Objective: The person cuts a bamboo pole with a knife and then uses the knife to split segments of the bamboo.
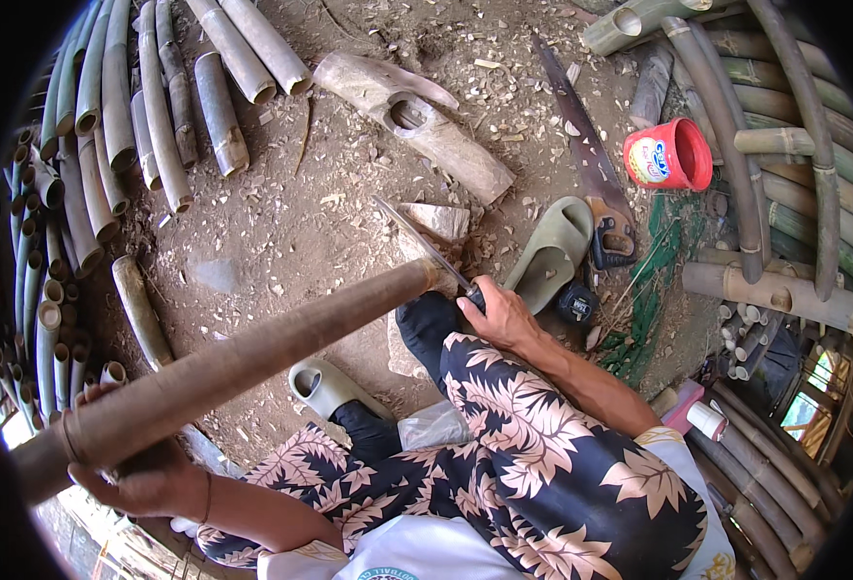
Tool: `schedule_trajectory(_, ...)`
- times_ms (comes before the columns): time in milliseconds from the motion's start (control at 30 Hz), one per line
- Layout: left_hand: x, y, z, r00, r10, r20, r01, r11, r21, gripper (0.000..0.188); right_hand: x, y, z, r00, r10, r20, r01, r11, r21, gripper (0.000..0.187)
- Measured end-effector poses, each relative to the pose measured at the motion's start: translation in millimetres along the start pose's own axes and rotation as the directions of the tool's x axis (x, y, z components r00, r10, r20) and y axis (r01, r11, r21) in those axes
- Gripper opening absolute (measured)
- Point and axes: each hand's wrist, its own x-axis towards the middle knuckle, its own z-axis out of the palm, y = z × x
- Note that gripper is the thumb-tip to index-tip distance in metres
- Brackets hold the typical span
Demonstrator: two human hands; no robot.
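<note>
A long brown bamboo pole [252,362] slants across my lap from the lower left up toward the middle. My left hand [146,478] is wrapped around its near end from below, close to a ring-like node. In my right hand [504,317] is the dark handle of a knife, held closed in the fingers. The narrow knife blade [412,232] points up and to the left, passing right by the pale far end of the pole. Whether the edge touches the bamboo I cannot tell. Behind the blade lies a pale wood block [436,221] on the ground.
A notched log [426,126] lies ahead, with a hand saw [586,145] to its right. Right of my foot are a loose olive clog [552,246], a black tape measure [576,303] and a red bucket [692,157]. Bamboo poles [117,97] are stacked on both sides; chips litter the dirt.
</note>
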Motion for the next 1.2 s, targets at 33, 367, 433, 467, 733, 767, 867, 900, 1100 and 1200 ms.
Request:
schedule_trajectory(33, 1.2, -0.7, -6.7, 0.997, 0.069, -0.033, -0.066, 0.995, 0.079, 0.062, -2.0, -11.7, -7.2, 1.000, 0.006, 0.001, -0.006, 1.000, 0.030, 0.043)
schedule_trajectory(367, 0.4, 1.7, 4.1, 0.992, 0.124, 0.033, -0.128, 0.973, 0.194, 0.054, 4.1, -29.7, -2.6, 0.961, -0.248, -0.122, 0.215, 0.948, -0.235, 0.031)
schedule_trajectory(433, -2.1, 2.0, 9.1, 0.990, 0.130, 0.055, -0.139, 0.971, 0.193, 0.053, 5.5, -17.8, -6.5, 0.997, -0.081, -0.004, 0.081, 0.992, -0.092, 0.032)
schedule_trajectory(467, -2.8, 3.8, 5.6, 0.990, 0.136, 0.047, -0.143, 0.968, 0.205, 0.049, 4.5, -24.1, -7.6, 0.994, -0.114, 0.006, 0.114, 0.992, -0.048, 0.031)
schedule_trajectory(733, 0.9, 4.5, -1.8, 0.993, 0.121, 0.004, -0.120, 0.975, 0.189, 0.044, -2.3, -27.4, 0.6, 0.861, -0.410, -0.301, 0.409, 0.910, -0.068, 0.034)
schedule_trajectory(767, 1.1, 4.0, -1.5, 0.993, 0.118, 0.010, -0.118, 0.975, 0.190, 0.045, 5.0, -7.6, 2.2, 0.994, -0.105, -0.035, 0.096, 0.976, -0.197, 0.036)
schedule_trajectory(867, 1.4, 4.7, -4.6, 0.990, 0.129, 0.053, -0.136, 0.980, 0.148, 0.049, 4.1, 2.8, -8.2, 0.999, -0.037, 0.005, 0.037, 0.993, -0.110, 0.038)
schedule_trajectory(900, 4.4, 4.6, -11.8, 0.988, 0.129, 0.086, -0.138, 0.985, 0.104, 0.051, -1.5, -8.8, -10.6, 0.993, -0.110, -0.042, 0.109, 0.994, -0.027, 0.038)
schedule_trajectory(1100, 8.5, 6.7, -26.8, 0.945, 0.155, 0.289, -0.122, 0.984, -0.126, 0.066, -15.4, -68.4, -27.1, 0.842, -0.440, -0.312, 0.517, 0.824, 0.233, 0.036)
schedule_trajectory(1200, 10.8, 9.3, -23.9, 0.925, 0.134, 0.355, -0.070, 0.980, -0.188, 0.067, -1.0, -24.9, -2.6, 0.875, -0.410, -0.258, 0.408, 0.911, -0.065, 0.036)
